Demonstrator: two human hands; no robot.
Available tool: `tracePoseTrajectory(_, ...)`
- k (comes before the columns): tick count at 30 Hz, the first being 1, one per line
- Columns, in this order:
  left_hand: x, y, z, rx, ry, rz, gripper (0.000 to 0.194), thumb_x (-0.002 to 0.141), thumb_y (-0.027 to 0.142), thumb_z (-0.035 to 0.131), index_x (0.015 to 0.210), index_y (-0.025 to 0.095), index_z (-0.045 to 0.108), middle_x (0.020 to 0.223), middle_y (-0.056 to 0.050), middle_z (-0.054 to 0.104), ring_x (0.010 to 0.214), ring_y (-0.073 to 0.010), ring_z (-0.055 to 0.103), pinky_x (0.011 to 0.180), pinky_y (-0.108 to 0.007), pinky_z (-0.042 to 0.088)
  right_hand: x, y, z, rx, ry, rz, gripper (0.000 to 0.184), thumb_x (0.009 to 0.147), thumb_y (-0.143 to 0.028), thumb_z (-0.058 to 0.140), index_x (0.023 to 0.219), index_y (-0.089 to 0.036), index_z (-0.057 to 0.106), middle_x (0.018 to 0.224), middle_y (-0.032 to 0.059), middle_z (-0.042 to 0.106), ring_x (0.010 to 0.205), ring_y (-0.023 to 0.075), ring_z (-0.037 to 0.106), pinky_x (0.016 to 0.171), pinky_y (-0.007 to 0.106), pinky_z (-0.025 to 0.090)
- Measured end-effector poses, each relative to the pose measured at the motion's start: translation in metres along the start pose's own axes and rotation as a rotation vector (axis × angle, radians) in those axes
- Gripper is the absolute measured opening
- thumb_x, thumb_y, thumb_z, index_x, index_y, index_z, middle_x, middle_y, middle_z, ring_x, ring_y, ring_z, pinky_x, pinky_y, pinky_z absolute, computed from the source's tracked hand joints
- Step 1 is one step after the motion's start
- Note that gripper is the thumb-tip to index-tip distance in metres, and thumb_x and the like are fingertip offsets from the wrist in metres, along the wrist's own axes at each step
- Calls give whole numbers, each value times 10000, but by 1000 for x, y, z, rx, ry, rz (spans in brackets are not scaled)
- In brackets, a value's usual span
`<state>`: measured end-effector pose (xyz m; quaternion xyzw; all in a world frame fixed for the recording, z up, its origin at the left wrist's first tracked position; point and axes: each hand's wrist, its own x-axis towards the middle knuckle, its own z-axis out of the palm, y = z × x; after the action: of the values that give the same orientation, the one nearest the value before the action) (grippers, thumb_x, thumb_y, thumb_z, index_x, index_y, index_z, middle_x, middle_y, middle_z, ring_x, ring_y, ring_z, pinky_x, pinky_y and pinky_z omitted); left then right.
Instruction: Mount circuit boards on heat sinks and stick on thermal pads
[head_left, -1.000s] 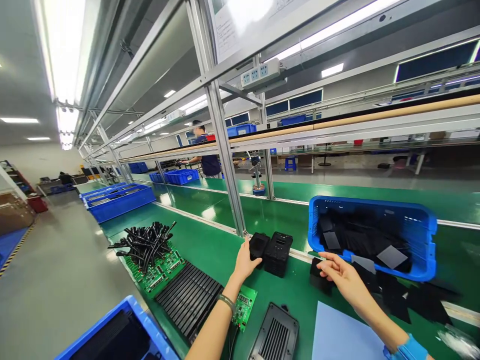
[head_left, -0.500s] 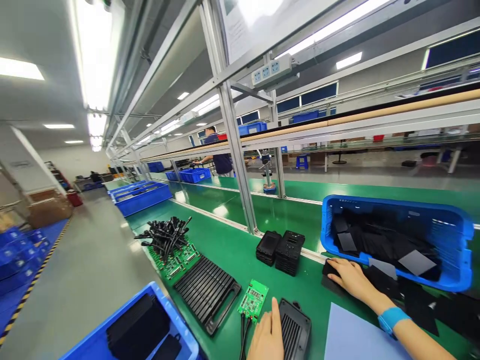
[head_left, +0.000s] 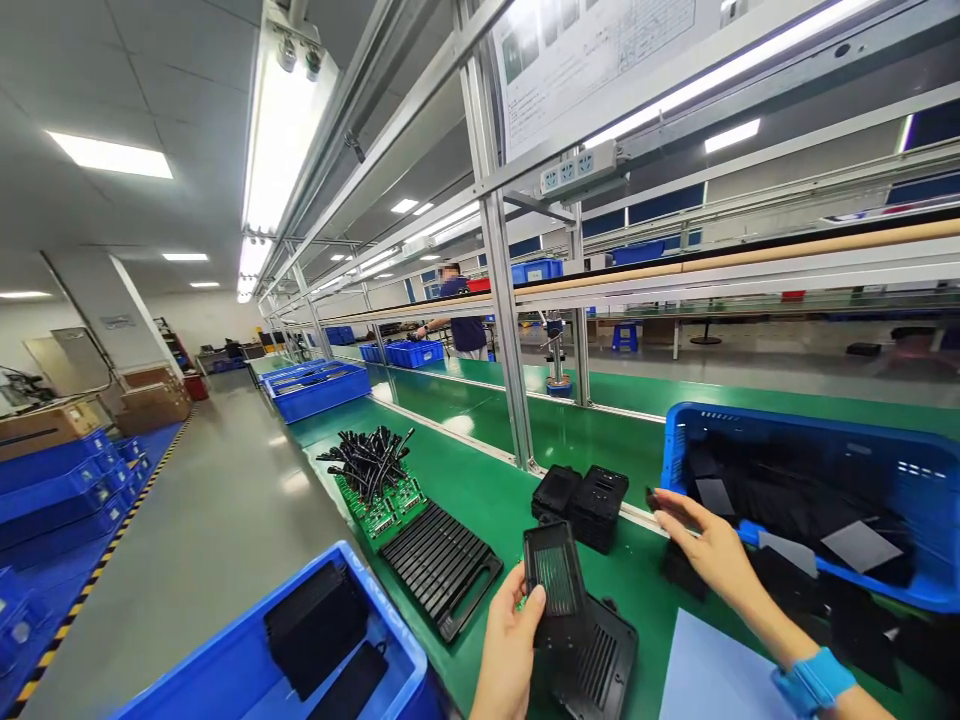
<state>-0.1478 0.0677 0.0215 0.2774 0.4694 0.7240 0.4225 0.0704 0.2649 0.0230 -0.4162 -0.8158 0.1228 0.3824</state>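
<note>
Your left hand (head_left: 510, 625) grips a black ribbed housing (head_left: 553, 580), lifted off the green worktop (head_left: 465, 490) at about 6 o'clock in your view. A second ribbed housing (head_left: 600, 665) lies flat just beneath it. Your right hand (head_left: 705, 545) hovers at 4 o'clock with fingers spread, holding nothing, just above a black pad (head_left: 679, 570) beside the blue bin (head_left: 795, 425). Judging by this, the work is at an early stage: one housing is picked up, nothing is fitted to it yet. The stacked black parts (head_left: 581, 495) at 12 o'clock sit untouched.
</note>
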Motion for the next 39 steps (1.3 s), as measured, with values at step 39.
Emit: tracePoseTrajectory(39,19,14,31,1030,-246,531,803,742,261,693,1464,177,352,1391,-160,482,1295,-318,439,1090,-451,351,-17,-90,24,844,-113,393,511,710,-672,650,786,-169,599,536,-25,548,475,145,526,452,256,422)
